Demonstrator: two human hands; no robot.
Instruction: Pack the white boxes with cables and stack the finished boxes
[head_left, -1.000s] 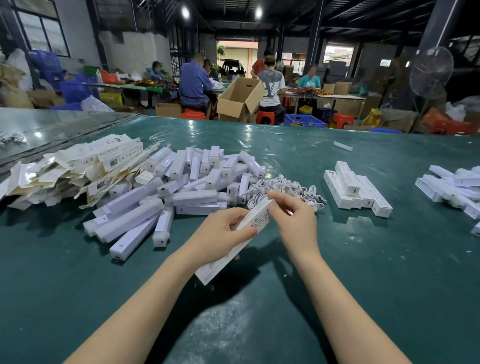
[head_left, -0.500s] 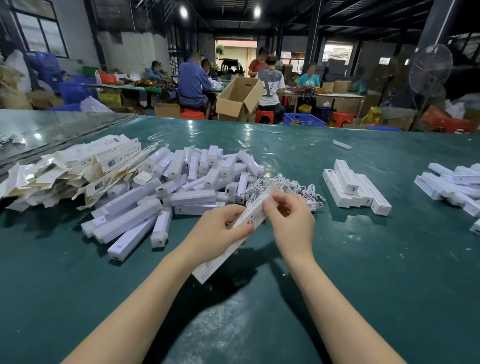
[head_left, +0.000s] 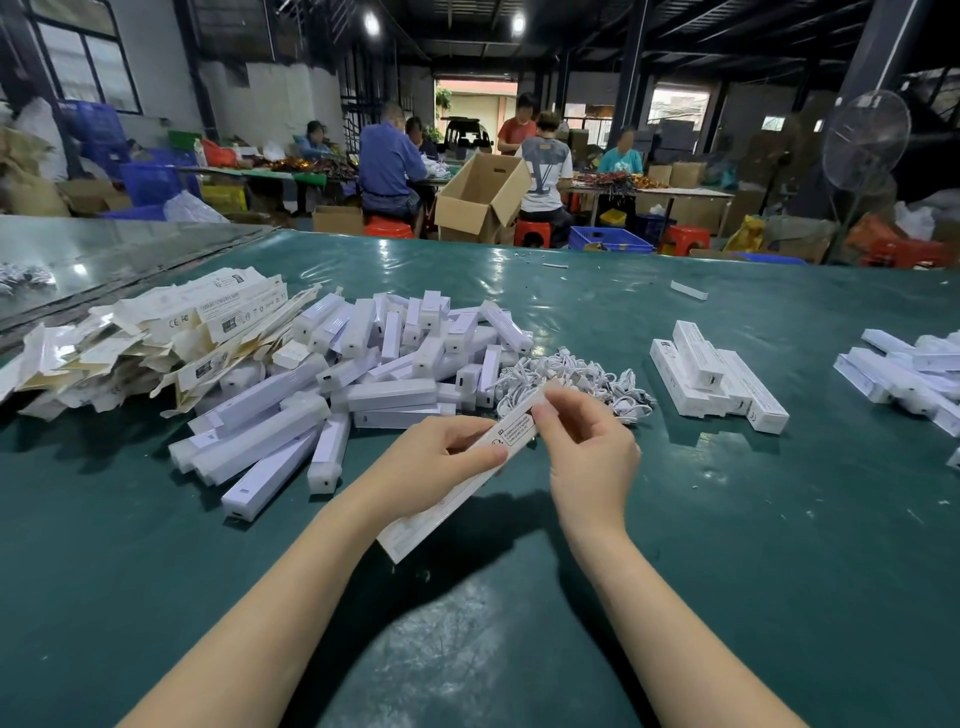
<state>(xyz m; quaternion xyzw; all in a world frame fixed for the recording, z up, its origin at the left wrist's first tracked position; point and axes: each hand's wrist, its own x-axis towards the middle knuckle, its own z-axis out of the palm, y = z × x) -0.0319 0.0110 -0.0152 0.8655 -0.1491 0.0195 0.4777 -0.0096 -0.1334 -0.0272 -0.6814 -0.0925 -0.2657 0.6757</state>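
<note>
Item held: one long white box (head_left: 511, 434), printed label facing up, angled with its far end toward the cable pile and its near end toward you, lifted clear of the green table (head_left: 727, 571) with its shadow beneath. Your left hand (head_left: 436, 457) grasps the box around its middle, thumb laid across the labelled face. Your right hand (head_left: 587, 447) pinches the box's far end between thumb and fingertips; whether that end is closed cannot be told. Just beyond your hands: a tangle of white cables (head_left: 576, 379) lying on the table. Left of the cables: a loose heap of white oblong units (head_left: 322, 395), lying at all angles. Further left: a spread of flat unfolded cartons (head_left: 171, 327) with printed marks. Right of the cables, apart from them: a small stack of finished boxes (head_left: 711, 374), one lying across the top of the others. At the right edge: a second group of white boxes (head_left: 904, 374). Far side of the table: one lone box (head_left: 688, 290). Beyond the table: an open cardboard carton (head_left: 483, 197) and seated people at other benches.
</note>
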